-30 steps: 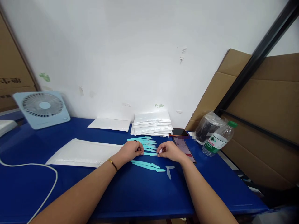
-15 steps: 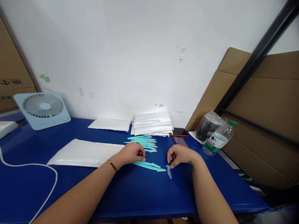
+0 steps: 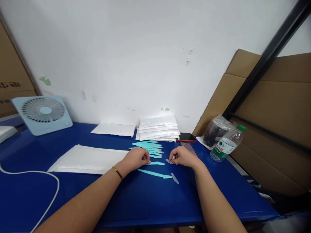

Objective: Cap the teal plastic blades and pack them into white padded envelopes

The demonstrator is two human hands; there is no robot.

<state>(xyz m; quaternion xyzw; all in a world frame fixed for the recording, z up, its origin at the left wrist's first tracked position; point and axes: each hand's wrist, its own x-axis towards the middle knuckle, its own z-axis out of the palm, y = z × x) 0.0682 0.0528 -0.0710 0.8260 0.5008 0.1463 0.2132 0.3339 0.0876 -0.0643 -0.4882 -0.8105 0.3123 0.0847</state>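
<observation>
My left hand (image 3: 139,157) pinches the handle of a turquoise eyebrow razor (image 3: 156,163), whose blade end points right. Opposite it, my right hand (image 3: 181,156) is closed on a small clear blade cap (image 3: 167,160), its tip just right of that razor's end and apart from it. Nearer me a second eyebrow razor (image 3: 155,173) lies on the table, with another clear cap (image 3: 175,178) by its blade end. Beyond my left hand several turquoise razors (image 3: 148,145) lie in a row, partly hidden by the hand.
A white padded mailer (image 3: 87,158) lies left of my left hand. Toward the wall are a stack of mailers (image 3: 157,124), a single mailer (image 3: 113,128) and two phones (image 3: 187,137). A water bottle (image 3: 227,145) stands right, a blue fan (image 3: 43,115) left, with a white cable (image 3: 57,191).
My left hand has lifted one razor away from the other, toward the row. My right hand has picked up a clear cap and moved it left and away from me.
</observation>
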